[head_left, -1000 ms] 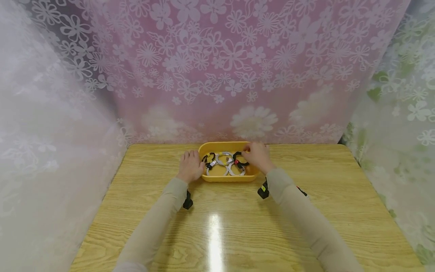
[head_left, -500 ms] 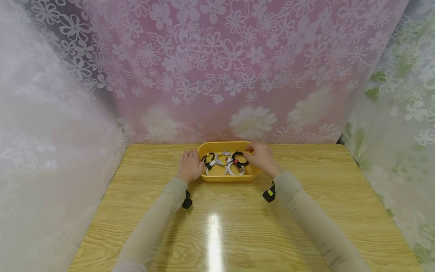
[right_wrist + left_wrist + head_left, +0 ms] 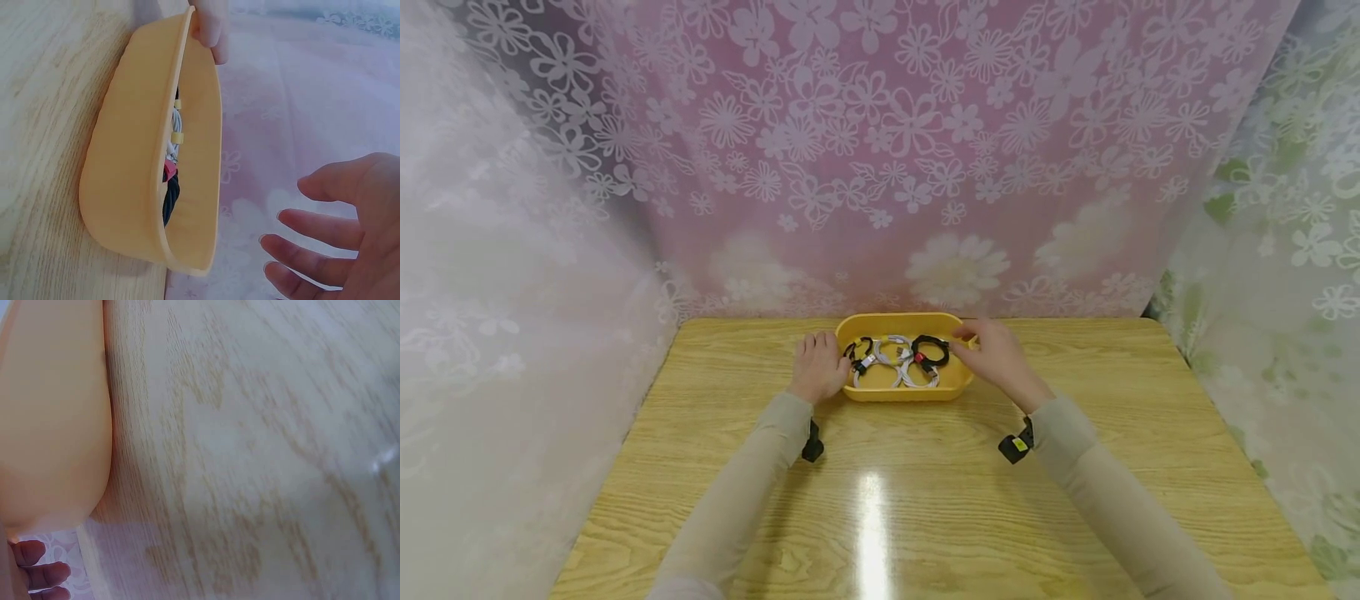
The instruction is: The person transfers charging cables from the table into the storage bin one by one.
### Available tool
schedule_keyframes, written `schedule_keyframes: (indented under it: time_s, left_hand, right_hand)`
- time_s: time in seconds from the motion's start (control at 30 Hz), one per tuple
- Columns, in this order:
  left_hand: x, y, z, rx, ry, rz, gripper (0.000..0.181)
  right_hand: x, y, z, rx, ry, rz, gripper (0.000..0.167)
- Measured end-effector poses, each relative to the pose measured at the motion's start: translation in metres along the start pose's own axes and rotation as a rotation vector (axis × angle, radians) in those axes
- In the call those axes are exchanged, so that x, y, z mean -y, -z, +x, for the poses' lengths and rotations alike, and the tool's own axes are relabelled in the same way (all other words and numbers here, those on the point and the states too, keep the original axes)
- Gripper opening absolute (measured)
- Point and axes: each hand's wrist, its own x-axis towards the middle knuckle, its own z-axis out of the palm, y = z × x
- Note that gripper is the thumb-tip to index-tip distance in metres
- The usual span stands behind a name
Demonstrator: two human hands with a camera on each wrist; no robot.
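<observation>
A yellow plastic bin stands at the back of the table with several coiled cables inside. My left hand holds its left end, the thumb at the rim; the right wrist view shows those fingers over the rim. A black cable coil with a red tie lies at the bin's right, beside white cable coils. At the left end is a smaller black cable. My right hand hovers by the right rim; in the right wrist view its spread fingers are apart from the bin and hold nothing.
The bin rests on a wood-grain table near its back edge. A pink floral curtain hangs right behind it. Pale floral curtains close off both sides. A black wrist camera hangs under the right wrist.
My right hand has drawn away from the black cable coil, rightward and toward me, with its fingers spreading. The coil stays in the bin. My left hand keeps its place.
</observation>
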Motion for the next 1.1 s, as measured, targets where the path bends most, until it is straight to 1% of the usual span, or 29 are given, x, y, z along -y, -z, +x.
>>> schedule_keyframes:
  time_s: [0.13, 0.37, 0.57, 0.7, 0.93, 1.1]
  left_hand:
    - [0.001, -0.002, 0.000, -0.009, -0.002, -0.007, 0.019]
    - [0.001, -0.005, 0.002, -0.003, -0.003, -0.014, 0.019]
    - [0.002, -0.004, 0.002, 0.000, 0.000, -0.009, 0.018]
    - [0.001, -0.004, 0.002, 0.009, 0.002, -0.014, 0.019]
    - [0.000, -0.002, 0.001, -0.002, -0.001, -0.020, 0.019]
    - [-0.001, 0.000, 0.000, 0.008, 0.001, -0.032, 0.018]
  right_hand:
    - [-0.002, 0.005, -0.009, -0.019, 0.021, 0.011, 0.030]
    - [-0.009, 0.012, -0.027, -0.059, -0.005, -0.002, 0.030]
    - [-0.017, 0.017, -0.042, -0.086, 0.018, 0.006, 0.027]
    - [-0.023, 0.020, -0.052, -0.091, 0.002, 0.010, 0.026]
    - [-0.041, 0.023, -0.069, -0.110, -0.010, 0.041, 0.026]
    - [-0.057, 0.022, -0.079, -0.107, -0.055, 0.062, 0.028]
